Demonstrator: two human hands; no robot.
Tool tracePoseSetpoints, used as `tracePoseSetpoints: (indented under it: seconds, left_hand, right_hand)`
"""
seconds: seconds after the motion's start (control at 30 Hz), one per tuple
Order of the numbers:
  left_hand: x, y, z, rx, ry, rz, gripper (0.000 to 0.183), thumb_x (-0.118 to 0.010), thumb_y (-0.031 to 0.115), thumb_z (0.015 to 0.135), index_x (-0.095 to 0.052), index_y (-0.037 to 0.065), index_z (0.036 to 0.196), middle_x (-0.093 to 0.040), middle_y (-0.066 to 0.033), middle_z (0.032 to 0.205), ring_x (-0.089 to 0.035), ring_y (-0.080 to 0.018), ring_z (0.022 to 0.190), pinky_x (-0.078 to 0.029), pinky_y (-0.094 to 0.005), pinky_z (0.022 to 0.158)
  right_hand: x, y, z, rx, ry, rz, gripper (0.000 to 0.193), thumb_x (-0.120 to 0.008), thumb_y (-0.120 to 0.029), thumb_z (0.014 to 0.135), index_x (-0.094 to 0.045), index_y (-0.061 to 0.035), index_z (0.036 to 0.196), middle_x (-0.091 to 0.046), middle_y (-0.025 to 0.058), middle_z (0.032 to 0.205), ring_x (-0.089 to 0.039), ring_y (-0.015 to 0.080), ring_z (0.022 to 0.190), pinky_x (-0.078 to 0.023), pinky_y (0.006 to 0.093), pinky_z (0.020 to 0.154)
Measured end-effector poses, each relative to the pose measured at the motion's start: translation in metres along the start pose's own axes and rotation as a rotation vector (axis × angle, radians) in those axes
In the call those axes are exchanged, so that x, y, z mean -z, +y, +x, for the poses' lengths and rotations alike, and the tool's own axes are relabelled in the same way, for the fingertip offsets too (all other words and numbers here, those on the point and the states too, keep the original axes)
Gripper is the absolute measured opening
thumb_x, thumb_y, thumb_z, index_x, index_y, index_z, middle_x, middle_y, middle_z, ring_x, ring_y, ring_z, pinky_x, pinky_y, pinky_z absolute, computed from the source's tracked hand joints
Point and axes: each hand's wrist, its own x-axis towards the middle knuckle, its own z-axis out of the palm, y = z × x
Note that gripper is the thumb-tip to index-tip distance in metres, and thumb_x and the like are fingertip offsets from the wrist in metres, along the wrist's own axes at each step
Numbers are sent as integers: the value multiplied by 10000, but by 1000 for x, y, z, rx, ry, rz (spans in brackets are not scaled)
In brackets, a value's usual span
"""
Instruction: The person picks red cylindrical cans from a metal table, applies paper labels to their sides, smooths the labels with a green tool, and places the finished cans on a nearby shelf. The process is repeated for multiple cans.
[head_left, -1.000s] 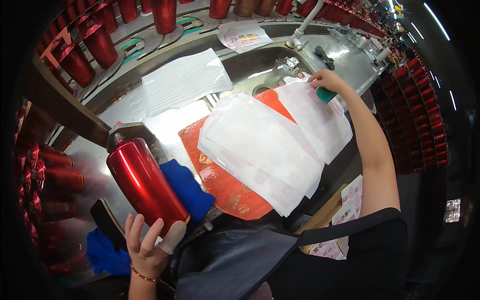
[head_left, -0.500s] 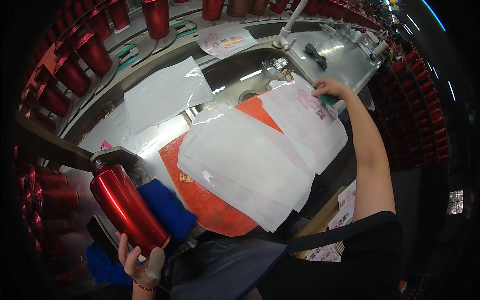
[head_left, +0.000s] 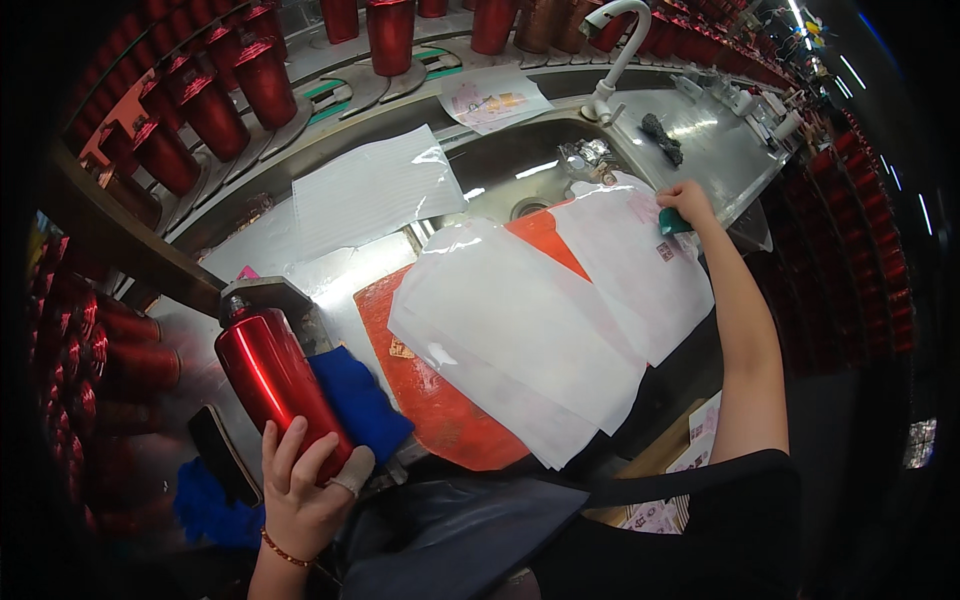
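A shiny red metal cylinder [head_left: 278, 372] with a narrow neck lies tilted on the left, its neck against a metal bracket [head_left: 285, 298]. At its near end, my left hand [head_left: 308, 478] grips it, fingers spread over the side and the covered thumb at the bottom edge. Overlapping white translucent film sheets [head_left: 530, 335] lie over an orange-red board [head_left: 450, 425] at the centre. My right hand [head_left: 688, 203] is closed round a flat green scraper-like piece [head_left: 673, 221] above the printed film sheet [head_left: 640, 250] on the right.
Behind the board is a steel sink [head_left: 500, 165] with a white tap [head_left: 607, 90]. A striped white sheet [head_left: 375, 185] lies left of it. Red cylinders [head_left: 265, 85] stand along the back. A blue cloth [head_left: 360, 400] and a dark brush-like block [head_left: 225, 455] lie beside the held cylinder.
My left hand has moved up onto the cylinder's near end, its fingers now over the side. My right hand has turned, showing more of the green piece. The whole view has shifted.
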Motion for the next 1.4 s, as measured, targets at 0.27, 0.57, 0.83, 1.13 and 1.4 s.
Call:
tracePoseSetpoints:
  seconds: [0.27, 0.57, 0.83, 1.13, 1.4]
  left_hand:
    - [-10, 0, -22, 65, 181, -121, 339, -871, 95, 673, -766, 242, 961, -525, -48, 1184, -520, -402, 1289, -392, -636, 1126]
    - [-25, 3, -19, 93, 230, -141, 278, -885, 170, 678, -729, 278, 882, -506, -21, 1211, -511, -387, 1313, -365, -663, 1127]
    - [-15, -28, -36, 374, 216, -418, 1222, -938, 444, 650, -232, 109, 1588, -255, -244, 1533, -282, -446, 1453, -358, -547, 1158]
    - [-15, -31, -6, 368, 260, -775, 1213, -916, 362, 724, -135, -39, 1561, -399, -273, 1443, -483, -407, 1336, -445, -458, 1088]
    - [-12, -39, -11, 400, 231, -925, 1029, -886, 350, 762, -304, -35, 1518, -384, -288, 1479, -477, -434, 1350, -423, -443, 1116]
  right_hand:
    - [33, -161, -73, 428, -12, 158, 210, -776, -213, 820, -759, -14, 885, -698, 53, 750, -620, 120, 671, -495, 287, 650]
    - [-63, -190, 64, 362, -449, 417, 208, -860, -208, 762, -743, -36, 768, -642, -7, 685, -557, 91, 627, -451, 285, 614]
    - [-85, -233, 38, 561, -32, -42, 246, -803, -235, 752, -771, -58, 920, -742, 132, 833, -720, 267, 792, -539, 377, 741]
    - [1, -359, -161, 876, -196, 169, 124, -724, -23, 842, -735, 5, 963, -690, 74, 844, -643, 166, 753, -505, 276, 703]
    - [53, -421, -272, 1323, -352, 138, 157, -777, -16, 748, -757, -32, 903, -608, 70, 732, -630, 188, 678, -469, 313, 589]
